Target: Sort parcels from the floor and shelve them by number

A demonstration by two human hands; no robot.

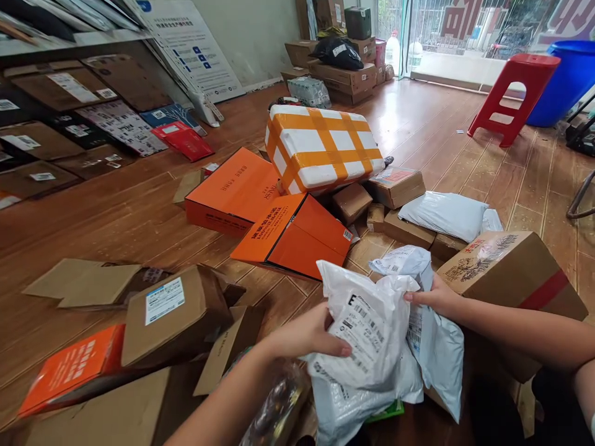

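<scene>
My left hand grips a white plastic mailing bag with a printed label, its thumb lying across the front. Another white mailing bag hangs just beneath, apparently in the same bunch. My right hand is closed on the upper part of a bluish-white mailing bag, close against the first bag's edge. A further pale bag pokes up behind my right fingers. Below the bunch a bit of green packaging shows. How many bags each hand holds is partly hidden.
Orange boxes and a foam box with orange tape lie ahead. Cardboard cartons sit at left, and a large carton is at right. A red stool and a blue bin stand farther back. Parcels fill the left shelf.
</scene>
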